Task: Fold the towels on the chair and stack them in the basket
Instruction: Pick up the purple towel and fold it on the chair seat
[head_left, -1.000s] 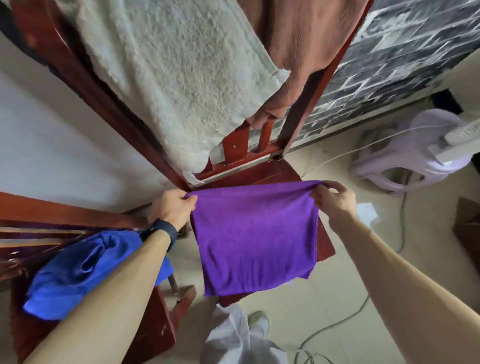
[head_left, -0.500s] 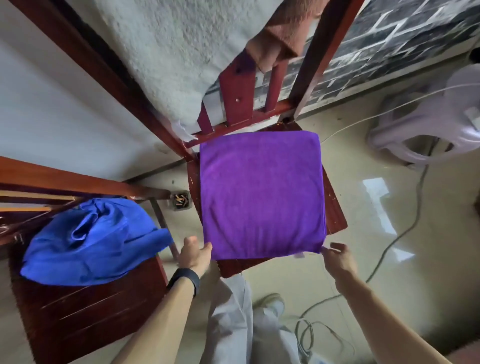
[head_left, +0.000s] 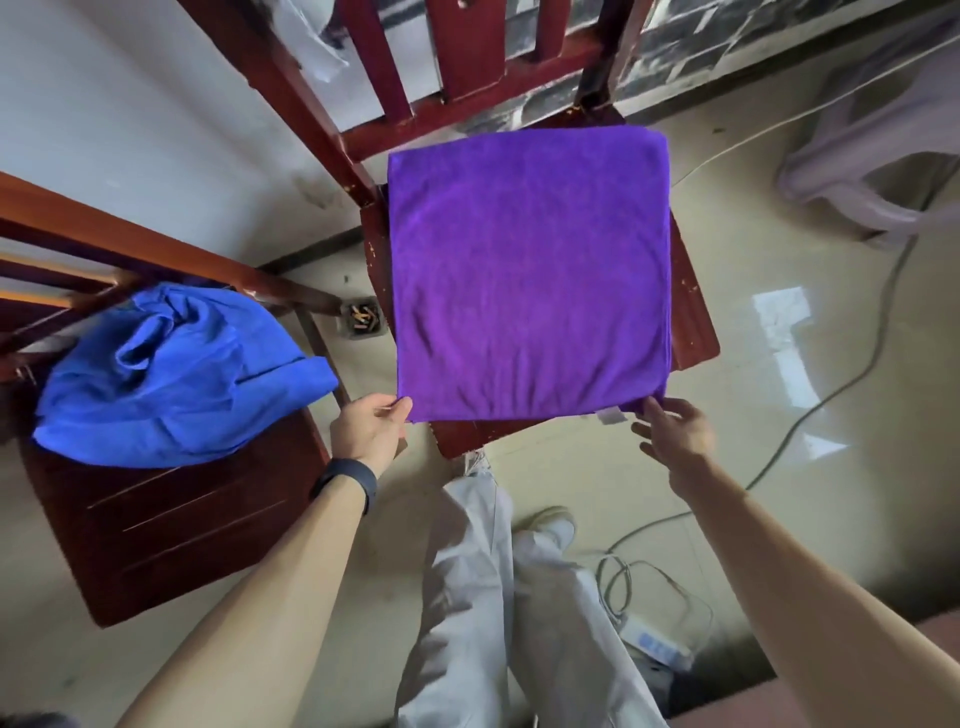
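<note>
A purple towel (head_left: 530, 270), folded into a square, lies flat on the seat of a red-brown wooden chair (head_left: 693, 332). My left hand (head_left: 369, 431) pinches its near left corner between thumb and forefinger. My right hand (head_left: 675, 431) is at the near right corner with its fingers spread and nearly straight, the tips just touching the cloth. A blue towel (head_left: 171, 374) lies crumpled on the seat of a second wooden chair (head_left: 171, 525) to the left. No basket is in view.
My legs in pale trousers (head_left: 498, 597) stand right before the chair. Cables and a power strip (head_left: 660, 649) lie on the tiled floor to the right. A lilac plastic stool (head_left: 872, 182) stands at far right, and a floor drain (head_left: 361, 325) sits between the chairs.
The purple towel, held up by its top corners a second ago, now lies flat on the seat. Both hands have come to its near edge, and my right fingers have loosened.
</note>
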